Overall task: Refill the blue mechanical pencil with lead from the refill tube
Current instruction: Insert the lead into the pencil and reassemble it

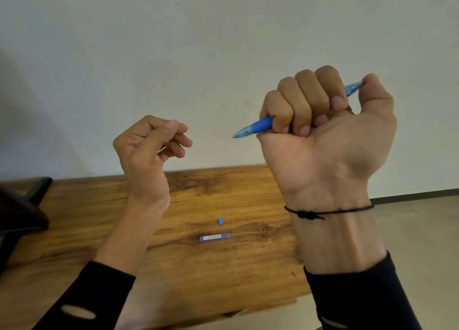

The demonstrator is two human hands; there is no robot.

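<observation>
My right hand [327, 121] is raised in a fist around the blue mechanical pencil [255, 127]. The pencil's metal tip points left and my thumb covers its back end at the upper right. My left hand [149, 150] is held up to the left of the tip, a short gap away. Its thumb and fingertips are pinched together, and no lead is visible between them. The lead refill tube [214, 237], bluish with a white label, lies flat on the wooden table [99, 220] below my hands. A small blue cap [220, 221] sits just behind the tube.
A dark object [22, 205] stands on the table's left end. The table's right edge runs near my right forearm, with pale floor [422, 230] beyond. A plain white wall [198, 56] rises right behind the table.
</observation>
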